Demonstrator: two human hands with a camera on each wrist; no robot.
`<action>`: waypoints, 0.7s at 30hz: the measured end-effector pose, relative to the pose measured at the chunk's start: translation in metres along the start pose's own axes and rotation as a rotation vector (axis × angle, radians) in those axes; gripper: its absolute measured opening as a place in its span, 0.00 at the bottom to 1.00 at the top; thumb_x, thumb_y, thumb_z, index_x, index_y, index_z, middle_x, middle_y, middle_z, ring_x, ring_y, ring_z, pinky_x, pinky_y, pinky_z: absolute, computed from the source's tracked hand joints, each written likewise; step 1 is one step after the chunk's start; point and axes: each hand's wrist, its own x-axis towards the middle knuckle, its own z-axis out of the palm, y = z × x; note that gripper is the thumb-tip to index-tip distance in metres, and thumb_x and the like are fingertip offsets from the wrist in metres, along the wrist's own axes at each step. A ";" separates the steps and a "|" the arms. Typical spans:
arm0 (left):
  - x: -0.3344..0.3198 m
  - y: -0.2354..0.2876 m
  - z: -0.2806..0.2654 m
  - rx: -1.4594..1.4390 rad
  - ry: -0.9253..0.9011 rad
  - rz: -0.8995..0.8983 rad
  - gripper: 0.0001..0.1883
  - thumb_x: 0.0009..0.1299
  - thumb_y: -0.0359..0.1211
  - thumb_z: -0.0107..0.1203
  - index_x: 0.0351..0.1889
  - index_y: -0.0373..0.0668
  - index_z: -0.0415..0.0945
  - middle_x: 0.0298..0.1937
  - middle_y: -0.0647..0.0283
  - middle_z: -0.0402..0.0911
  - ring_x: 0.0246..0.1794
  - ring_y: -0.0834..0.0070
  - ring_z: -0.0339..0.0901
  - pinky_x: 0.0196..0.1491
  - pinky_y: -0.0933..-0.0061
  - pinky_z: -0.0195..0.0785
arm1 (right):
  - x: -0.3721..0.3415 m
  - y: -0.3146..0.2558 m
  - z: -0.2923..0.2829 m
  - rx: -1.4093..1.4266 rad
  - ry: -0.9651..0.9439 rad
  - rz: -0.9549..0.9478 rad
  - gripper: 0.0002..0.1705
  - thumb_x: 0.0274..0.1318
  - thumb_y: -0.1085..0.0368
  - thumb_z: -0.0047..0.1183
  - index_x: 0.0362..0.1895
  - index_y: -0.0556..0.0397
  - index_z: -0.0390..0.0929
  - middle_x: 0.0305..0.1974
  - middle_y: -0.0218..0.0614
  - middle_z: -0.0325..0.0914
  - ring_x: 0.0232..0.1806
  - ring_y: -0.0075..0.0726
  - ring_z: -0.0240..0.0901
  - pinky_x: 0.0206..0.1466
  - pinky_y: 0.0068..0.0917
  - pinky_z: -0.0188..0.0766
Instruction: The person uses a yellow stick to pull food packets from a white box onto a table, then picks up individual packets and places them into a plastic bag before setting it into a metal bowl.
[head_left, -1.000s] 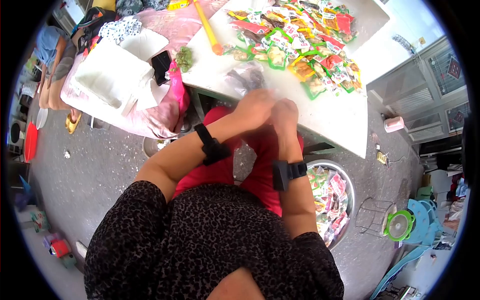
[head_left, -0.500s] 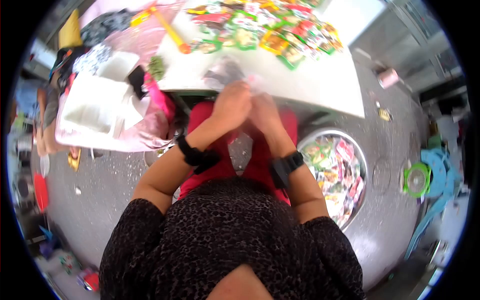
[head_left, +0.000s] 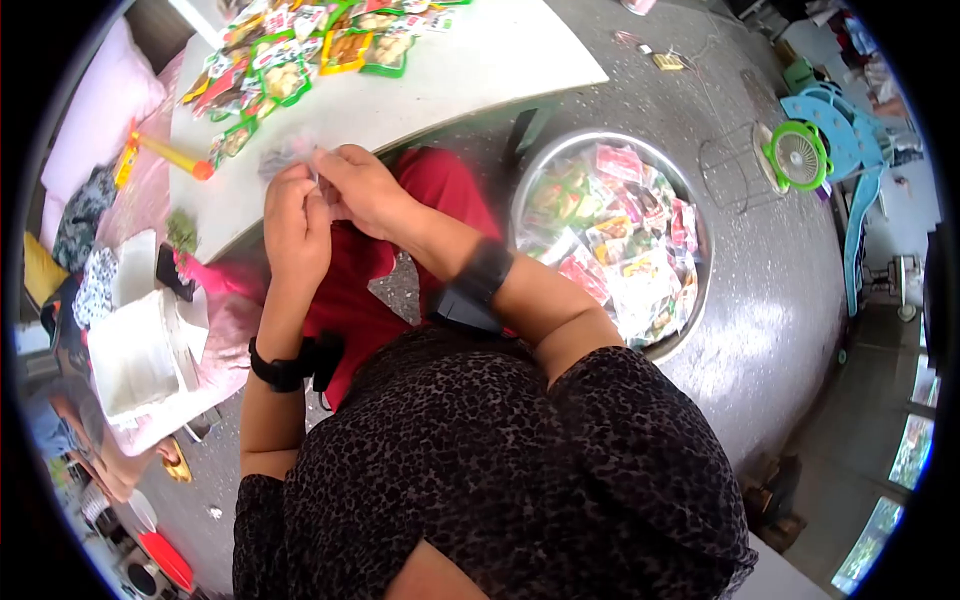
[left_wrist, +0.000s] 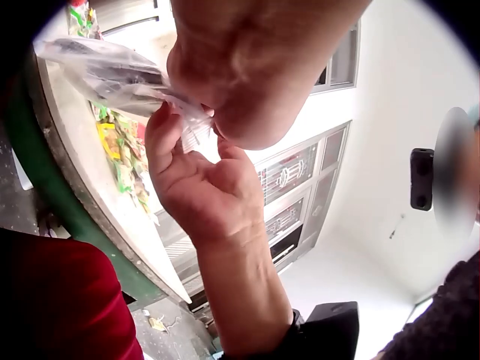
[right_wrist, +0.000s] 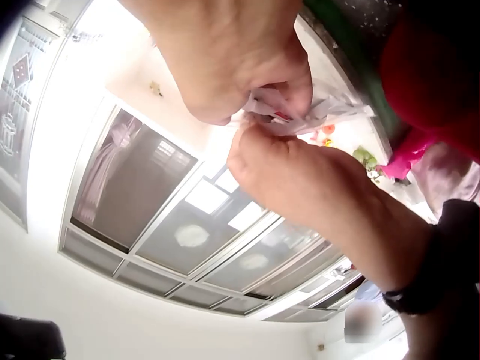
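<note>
A clear plastic bag (left_wrist: 112, 71) with dark contents lies at the table's near edge. My left hand (head_left: 297, 232) pinches its gathered mouth between thumb and fingers. Close beside it, my right hand (head_left: 362, 188) pinches the same plastic (right_wrist: 330, 109), the fingertips of both hands almost meeting. A small red mark shows on the film between the fingers in the right wrist view. Several colourful snack packets (head_left: 285, 80) are heaped on the white table (head_left: 480, 60) beyond the hands.
On the floor to the right stands a metal tub (head_left: 700, 290) full of packets. A yellow-orange stick (head_left: 175, 157) lies on the table's left part. Further left are a white foam box (head_left: 130, 360) and a pink cloth (head_left: 225, 345). A green fan (head_left: 797, 155) stands far right.
The head view has turned to the right, so the table and packets shift left and the tub comes nearer the middle. Both hands stay together at the bag's mouth.
</note>
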 end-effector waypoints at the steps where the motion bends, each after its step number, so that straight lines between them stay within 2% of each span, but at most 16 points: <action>1: 0.002 0.007 -0.002 0.048 -0.027 0.055 0.03 0.55 0.23 0.45 0.28 0.35 0.66 0.38 0.52 0.70 0.40 0.57 0.67 0.43 0.64 0.60 | -0.001 0.002 -0.001 -0.009 0.008 -0.015 0.11 0.53 0.63 0.42 0.32 0.60 0.63 0.27 0.36 0.67 0.25 0.26 0.65 0.26 0.24 0.68; 7: -0.009 0.030 0.009 0.339 -0.077 0.278 0.09 0.50 0.28 0.48 0.29 0.36 0.69 0.40 0.57 0.68 0.44 0.61 0.64 0.45 0.61 0.54 | -0.010 0.007 -0.009 -0.115 0.108 -0.115 0.09 0.51 0.67 0.43 0.31 0.62 0.65 0.27 0.35 0.67 0.27 0.23 0.64 0.26 0.19 0.64; 11: -0.011 0.046 0.015 0.249 -0.142 0.308 0.10 0.51 0.30 0.51 0.30 0.37 0.69 0.41 0.56 0.68 0.46 0.59 0.63 0.46 0.60 0.55 | -0.020 0.000 -0.033 -0.259 0.104 -0.243 0.07 0.50 0.68 0.41 0.27 0.59 0.68 0.23 0.30 0.67 0.24 0.20 0.61 0.24 0.16 0.59; 14: -0.013 0.045 0.014 0.106 -0.151 0.329 0.11 0.51 0.31 0.53 0.31 0.37 0.69 0.43 0.55 0.67 0.47 0.57 0.63 0.48 0.59 0.55 | -0.034 -0.027 -0.060 -0.473 0.262 -0.331 0.07 0.49 0.66 0.43 0.29 0.57 0.69 0.20 0.29 0.66 0.23 0.21 0.62 0.24 0.16 0.59; 16: -0.014 0.035 0.011 0.091 -0.114 0.343 0.13 0.51 0.31 0.54 0.34 0.37 0.68 0.44 0.54 0.67 0.47 0.55 0.63 0.48 0.58 0.56 | -0.051 -0.056 -0.084 -0.504 0.434 -0.355 0.07 0.49 0.66 0.43 0.30 0.55 0.69 0.24 0.35 0.68 0.25 0.29 0.65 0.26 0.23 0.63; 17: -0.015 0.029 0.007 0.129 -0.122 0.315 0.13 0.51 0.31 0.53 0.34 0.37 0.68 0.44 0.53 0.67 0.48 0.55 0.63 0.48 0.58 0.56 | -0.058 -0.070 -0.109 -0.660 0.492 -0.449 0.07 0.47 0.66 0.44 0.31 0.54 0.69 0.25 0.36 0.69 0.26 0.32 0.65 0.26 0.25 0.64; 18: -0.018 0.022 0.004 0.166 -0.131 0.288 0.13 0.52 0.30 0.53 0.34 0.37 0.68 0.44 0.53 0.67 0.48 0.54 0.63 0.48 0.58 0.56 | -0.068 -0.082 -0.141 -1.049 0.528 -0.616 0.07 0.45 0.66 0.45 0.31 0.54 0.69 0.26 0.37 0.69 0.27 0.34 0.66 0.27 0.27 0.64; 19: -0.022 0.010 0.001 0.204 -0.140 0.265 0.13 0.52 0.29 0.53 0.35 0.37 0.67 0.44 0.53 0.67 0.47 0.54 0.63 0.49 0.58 0.56 | -0.083 -0.096 -0.170 -1.714 0.666 -0.813 0.08 0.44 0.66 0.46 0.31 0.53 0.69 0.27 0.39 0.69 0.27 0.37 0.66 0.28 0.29 0.65; 20: -0.029 -0.003 0.000 0.206 -0.133 0.227 0.12 0.52 0.29 0.52 0.34 0.37 0.68 0.43 0.52 0.67 0.47 0.54 0.63 0.49 0.59 0.56 | -0.097 -0.108 -0.199 -2.023 0.806 -0.916 0.08 0.42 0.66 0.47 0.32 0.52 0.69 0.29 0.40 0.69 0.28 0.39 0.67 0.28 0.32 0.66; 21: -0.037 -0.016 -0.001 0.242 -0.157 0.192 0.12 0.52 0.29 0.52 0.34 0.37 0.68 0.43 0.53 0.67 0.47 0.55 0.64 0.49 0.59 0.56 | -0.116 -0.121 -0.222 -2.056 0.855 -0.775 0.11 0.36 0.69 0.49 0.31 0.52 0.69 0.32 0.43 0.69 0.34 0.45 0.66 0.31 0.35 0.66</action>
